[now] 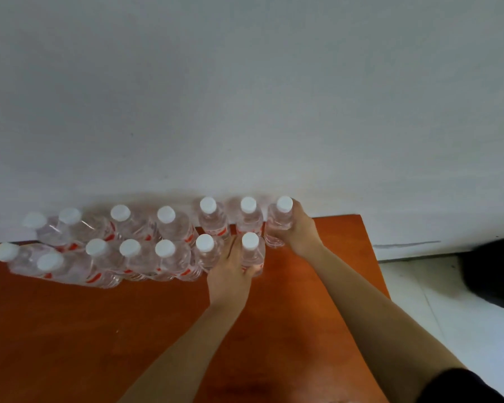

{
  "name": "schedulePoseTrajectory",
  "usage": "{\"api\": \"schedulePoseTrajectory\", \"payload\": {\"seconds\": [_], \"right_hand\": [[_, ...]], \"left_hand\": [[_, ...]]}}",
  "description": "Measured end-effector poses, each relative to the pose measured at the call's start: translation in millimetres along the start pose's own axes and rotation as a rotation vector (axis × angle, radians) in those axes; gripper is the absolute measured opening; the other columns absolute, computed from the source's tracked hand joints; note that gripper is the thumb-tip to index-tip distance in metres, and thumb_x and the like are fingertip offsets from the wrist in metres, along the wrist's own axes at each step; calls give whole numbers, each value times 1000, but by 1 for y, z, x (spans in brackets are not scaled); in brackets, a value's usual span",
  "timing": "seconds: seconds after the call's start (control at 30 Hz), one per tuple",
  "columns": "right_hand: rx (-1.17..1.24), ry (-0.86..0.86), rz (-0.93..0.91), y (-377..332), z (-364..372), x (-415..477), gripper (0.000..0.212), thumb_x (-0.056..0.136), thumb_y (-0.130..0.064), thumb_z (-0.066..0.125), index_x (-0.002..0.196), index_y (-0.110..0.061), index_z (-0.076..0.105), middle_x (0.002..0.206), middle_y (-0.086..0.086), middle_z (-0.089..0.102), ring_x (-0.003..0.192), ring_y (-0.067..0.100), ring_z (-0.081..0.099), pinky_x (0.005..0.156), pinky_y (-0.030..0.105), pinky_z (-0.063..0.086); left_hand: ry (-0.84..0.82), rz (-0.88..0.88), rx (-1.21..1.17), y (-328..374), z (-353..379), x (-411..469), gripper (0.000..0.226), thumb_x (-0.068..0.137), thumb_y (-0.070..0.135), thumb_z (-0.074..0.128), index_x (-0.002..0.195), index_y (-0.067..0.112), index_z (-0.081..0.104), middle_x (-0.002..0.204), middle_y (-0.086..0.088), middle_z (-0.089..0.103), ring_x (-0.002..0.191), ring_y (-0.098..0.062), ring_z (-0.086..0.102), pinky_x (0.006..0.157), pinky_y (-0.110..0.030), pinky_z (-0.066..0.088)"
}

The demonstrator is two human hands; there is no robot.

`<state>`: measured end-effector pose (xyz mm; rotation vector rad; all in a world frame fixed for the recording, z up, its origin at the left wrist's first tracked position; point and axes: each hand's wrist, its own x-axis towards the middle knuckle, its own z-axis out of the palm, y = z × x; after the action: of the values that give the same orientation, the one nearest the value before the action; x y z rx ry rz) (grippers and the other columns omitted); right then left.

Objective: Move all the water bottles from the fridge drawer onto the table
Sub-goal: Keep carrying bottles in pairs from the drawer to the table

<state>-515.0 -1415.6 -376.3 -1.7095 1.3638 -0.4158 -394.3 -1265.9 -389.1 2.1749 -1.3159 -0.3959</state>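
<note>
Several clear water bottles (134, 245) with white caps and red labels stand upright in two rows at the back of the reddish-brown table (99, 330), against the wall. My left hand (230, 274) grips the rightmost bottle of the front row (252, 253) around its body. My right hand (296, 231) grips the rightmost bottle of the back row (281, 218), which stands at the wall. Both held bottles are upright and seem to rest on the table. The fridge drawer is out of view.
A plain grey-white wall (245, 97) rises right behind the bottles. The table's right edge (373, 251) lies just past my right hand. Beyond it is a light tiled floor (419, 286) with a dark bag-like object (495, 271).
</note>
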Motion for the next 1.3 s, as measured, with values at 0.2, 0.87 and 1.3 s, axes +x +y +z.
{"api": "schedulePoseTrajectory", "payload": {"seconds": [0.2,0.87,1.3], "right_hand": [[-69,-1,-48,-4,8,11,84,78,-29,83,146,-30,34,137,-3,57,120,19,57,93,32,49],[-676,568,-243,44,-62,-150,66,103,-51,33,158,-18,19,167,13,-1,154,28,-3,123,53,10],[-841,989,110,116,-210,-396,78,97,-63,35,160,-22,14,166,15,-5,154,31,-6,122,55,7]], "left_hand": [[-25,28,15,-2,2,1,89,73,25,86,147,18,37,149,-1,48,129,-25,55,91,-43,57],[153,415,289,36,-45,-33,62,102,53,24,157,26,21,166,-11,6,153,-30,-1,122,-54,3],[99,869,189,250,-30,-141,66,100,60,17,158,29,16,167,-7,1,153,-30,-3,117,-65,6]]}}
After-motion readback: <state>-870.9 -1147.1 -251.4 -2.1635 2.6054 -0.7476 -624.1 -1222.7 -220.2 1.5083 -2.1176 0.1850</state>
